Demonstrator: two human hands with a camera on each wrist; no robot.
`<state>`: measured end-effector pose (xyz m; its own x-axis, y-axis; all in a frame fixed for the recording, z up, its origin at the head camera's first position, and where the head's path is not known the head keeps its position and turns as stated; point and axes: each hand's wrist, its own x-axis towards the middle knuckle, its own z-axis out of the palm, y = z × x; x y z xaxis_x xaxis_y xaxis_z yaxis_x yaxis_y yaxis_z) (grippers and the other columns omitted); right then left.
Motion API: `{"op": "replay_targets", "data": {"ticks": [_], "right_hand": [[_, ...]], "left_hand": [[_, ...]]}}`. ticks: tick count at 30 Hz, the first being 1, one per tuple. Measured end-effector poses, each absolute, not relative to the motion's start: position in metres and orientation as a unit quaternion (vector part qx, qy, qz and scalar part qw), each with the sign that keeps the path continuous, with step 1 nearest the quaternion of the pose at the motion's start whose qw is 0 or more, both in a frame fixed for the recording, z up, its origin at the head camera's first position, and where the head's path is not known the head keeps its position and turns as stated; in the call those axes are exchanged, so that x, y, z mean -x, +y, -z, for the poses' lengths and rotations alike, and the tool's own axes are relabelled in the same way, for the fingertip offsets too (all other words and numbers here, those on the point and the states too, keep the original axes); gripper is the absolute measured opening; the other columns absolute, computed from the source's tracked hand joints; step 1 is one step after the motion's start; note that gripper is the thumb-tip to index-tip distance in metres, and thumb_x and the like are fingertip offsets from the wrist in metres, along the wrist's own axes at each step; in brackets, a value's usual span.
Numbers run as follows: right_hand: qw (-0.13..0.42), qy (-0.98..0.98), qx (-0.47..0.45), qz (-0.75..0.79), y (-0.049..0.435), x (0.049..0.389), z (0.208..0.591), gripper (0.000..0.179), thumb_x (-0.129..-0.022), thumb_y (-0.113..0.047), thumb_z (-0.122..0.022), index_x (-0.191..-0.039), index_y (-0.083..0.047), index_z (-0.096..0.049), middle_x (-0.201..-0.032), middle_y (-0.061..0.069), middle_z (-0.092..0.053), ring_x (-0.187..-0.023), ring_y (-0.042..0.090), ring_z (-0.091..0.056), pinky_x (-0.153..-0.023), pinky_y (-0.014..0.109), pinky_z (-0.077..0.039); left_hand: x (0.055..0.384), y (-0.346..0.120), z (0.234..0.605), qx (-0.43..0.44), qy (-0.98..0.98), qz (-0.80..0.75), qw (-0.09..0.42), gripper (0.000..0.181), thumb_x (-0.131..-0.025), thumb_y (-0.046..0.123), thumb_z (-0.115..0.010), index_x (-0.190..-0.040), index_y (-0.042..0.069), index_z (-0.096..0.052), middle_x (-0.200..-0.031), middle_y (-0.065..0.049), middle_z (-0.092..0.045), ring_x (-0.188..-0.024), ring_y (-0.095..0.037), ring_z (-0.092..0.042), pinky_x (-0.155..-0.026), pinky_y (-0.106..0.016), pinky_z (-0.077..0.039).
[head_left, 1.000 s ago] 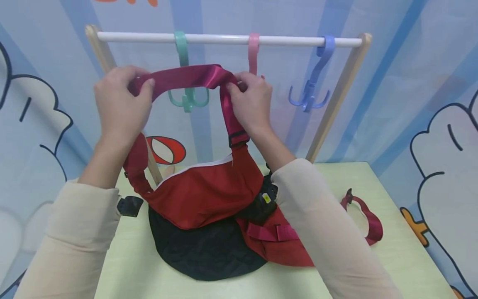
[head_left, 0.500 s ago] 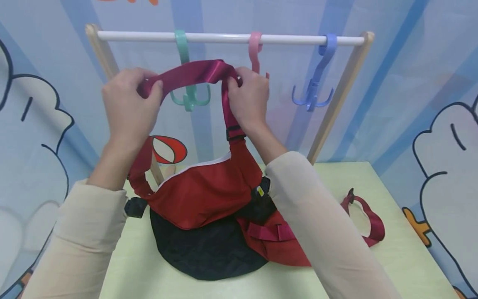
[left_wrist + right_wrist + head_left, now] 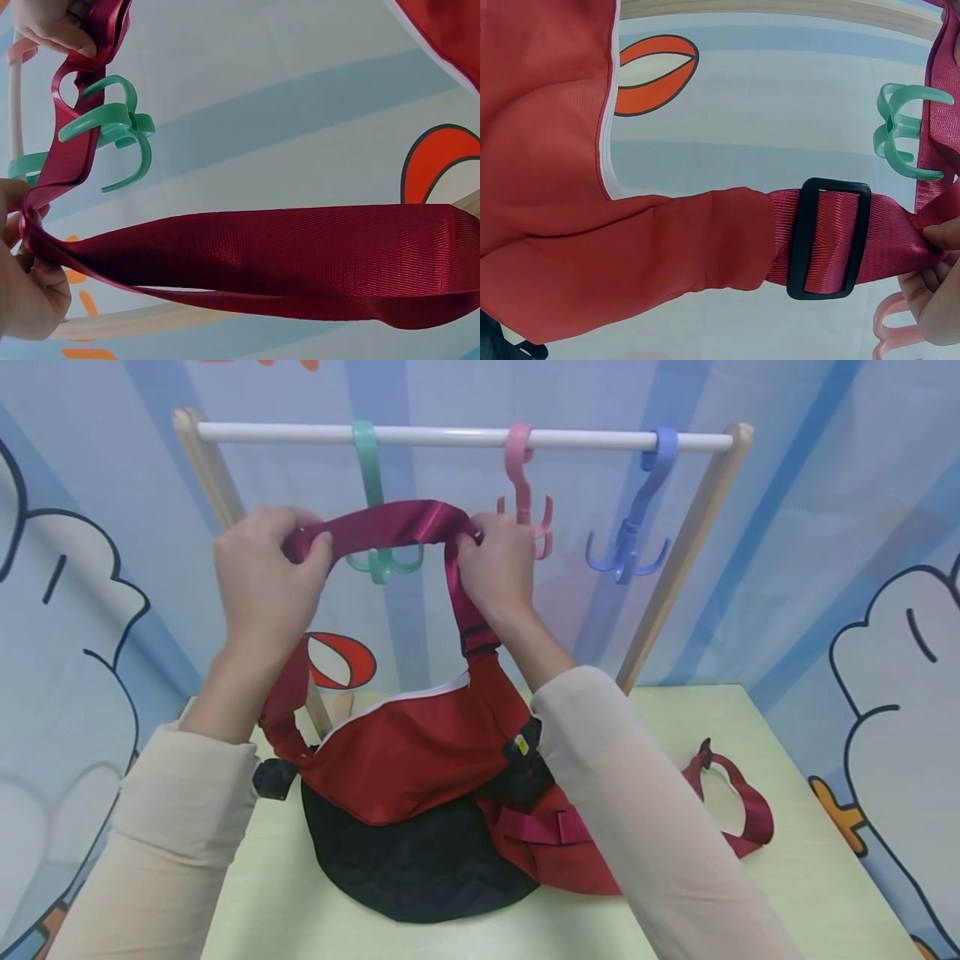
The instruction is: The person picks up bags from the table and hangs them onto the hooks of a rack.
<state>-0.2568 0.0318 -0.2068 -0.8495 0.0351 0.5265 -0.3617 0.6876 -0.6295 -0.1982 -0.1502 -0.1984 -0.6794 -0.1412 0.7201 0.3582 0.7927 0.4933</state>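
My left hand (image 3: pixel 270 581) pinches a wide maroon strap (image 3: pixel 382 525) near its left bend. My right hand (image 3: pixel 501 564) pinches it at the right bend, so the strap spans between both hands. Below hangs the red cloth body (image 3: pixel 420 747) with a white-edged top, its exact kind unclear. A black slider buckle (image 3: pixel 829 238) joins strap and cloth on the right. Behind the strap in the head view is a green hook (image 3: pixel 369 468); in the left wrist view, a prong of the green hook (image 3: pixel 97 120) crosses in front of the strap. Whether they touch I cannot tell.
A white rail (image 3: pixel 450 436) on wooden posts also bears a pink hook (image 3: pixel 519 468) and a blue hook (image 3: pixel 637 510). Black fabric (image 3: pixel 420 877) and another red piece (image 3: pixel 555 852) lie on the pale table (image 3: pixel 720 710), with a maroon strap loop (image 3: pixel 756 814) at right.
Both hands rise slightly with the strap, then come down a little. The left hand has shifted right. More of the pink hook's prongs now shows beside the right hand.
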Motion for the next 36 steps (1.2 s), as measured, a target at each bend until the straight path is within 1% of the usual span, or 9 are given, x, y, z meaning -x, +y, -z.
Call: {"op": "replay_targets", "data": {"ticks": [6, 11, 16, 20, 27, 31, 36], "right_hand": [[0.241, -0.874, -0.103, -0.409, 0.034, 0.258, 0.211, 0.015, -0.087, -0.007, -0.056, -0.086, -0.002, -0.070, -0.072, 0.009, -0.064, -0.063, 0.015, -0.052, -0.056, 0.022, -0.037], [0.228, -0.866, -0.109, -0.433, 0.036, 0.258, 0.211, 0.014, -0.089, -0.009, -0.056, -0.087, -0.001, -0.068, -0.073, 0.009, -0.062, -0.065, 0.016, -0.051, -0.059, 0.022, -0.038], [0.212, -0.865, -0.109, -0.442, 0.036, 0.260, 0.213, 0.019, -0.092, -0.015, -0.054, -0.087, 0.000, -0.065, -0.073, 0.008, -0.059, -0.064, 0.016, -0.051, -0.063, 0.024, -0.038], [0.201, -0.856, -0.107, -0.464, 0.037, 0.262, 0.215, 0.019, -0.092, -0.015, -0.054, -0.086, 0.001, -0.063, -0.073, 0.009, -0.057, -0.064, 0.016, -0.050, -0.060, 0.024, -0.038], [0.175, -0.851, -0.089, -0.488, 0.037, 0.265, 0.218, 0.019, -0.092, -0.015, -0.054, -0.089, 0.001, -0.064, -0.077, 0.010, -0.062, -0.068, 0.014, -0.055, -0.063, 0.022, -0.041], [0.168, -0.852, -0.082, -0.489, 0.037, 0.265, 0.218, 0.023, -0.093, -0.018, -0.053, -0.088, 0.001, -0.065, -0.078, 0.010, -0.061, -0.072, 0.015, -0.054, -0.064, 0.022, -0.041], [0.155, -0.861, -0.070, -0.480, 0.036, 0.264, 0.216, 0.025, -0.094, -0.021, -0.052, -0.089, 0.000, -0.065, -0.079, 0.008, -0.061, -0.073, 0.014, -0.055, -0.062, 0.022, -0.041]], "left_hand": [[0.198, -0.150, 0.199, 0.060, -0.861, 0.317, 0.393, 0.025, -0.088, 0.016, -0.055, -0.099, -0.002, -0.068, -0.087, -0.019, -0.063, -0.077, -0.027, -0.054, -0.067, -0.032, -0.037], [0.198, -0.151, 0.198, 0.060, -0.860, 0.316, 0.396, 0.025, -0.089, 0.016, -0.054, -0.099, -0.002, -0.068, -0.086, -0.019, -0.063, -0.075, -0.027, -0.054, -0.067, -0.032, -0.037], [0.200, -0.151, 0.198, 0.060, -0.862, 0.315, 0.391, 0.025, -0.089, 0.016, -0.054, -0.099, -0.002, -0.067, -0.086, -0.019, -0.063, -0.076, -0.027, -0.054, -0.068, -0.033, -0.037], [0.200, -0.151, 0.198, 0.058, -0.866, 0.316, 0.384, 0.026, -0.089, 0.017, -0.054, -0.100, -0.003, -0.067, -0.087, -0.019, -0.063, -0.077, -0.028, -0.054, -0.068, -0.033, -0.037], [0.201, -0.151, 0.198, 0.054, -0.871, 0.312, 0.374, 0.026, -0.089, 0.018, -0.054, -0.099, -0.003, -0.067, -0.086, -0.020, -0.062, -0.078, -0.028, -0.054, -0.069, -0.034, -0.038], [0.202, -0.152, 0.198, 0.055, -0.874, 0.309, 0.370, 0.027, -0.090, 0.019, -0.054, -0.098, -0.004, -0.066, -0.083, -0.020, -0.061, -0.076, -0.028, -0.053, -0.069, -0.033, -0.037], [0.204, -0.153, 0.197, 0.059, -0.875, 0.304, 0.371, 0.028, -0.090, 0.019, -0.054, -0.095, -0.005, -0.066, -0.080, -0.020, -0.060, -0.073, -0.028, -0.051, -0.068, -0.033, -0.035]]}}
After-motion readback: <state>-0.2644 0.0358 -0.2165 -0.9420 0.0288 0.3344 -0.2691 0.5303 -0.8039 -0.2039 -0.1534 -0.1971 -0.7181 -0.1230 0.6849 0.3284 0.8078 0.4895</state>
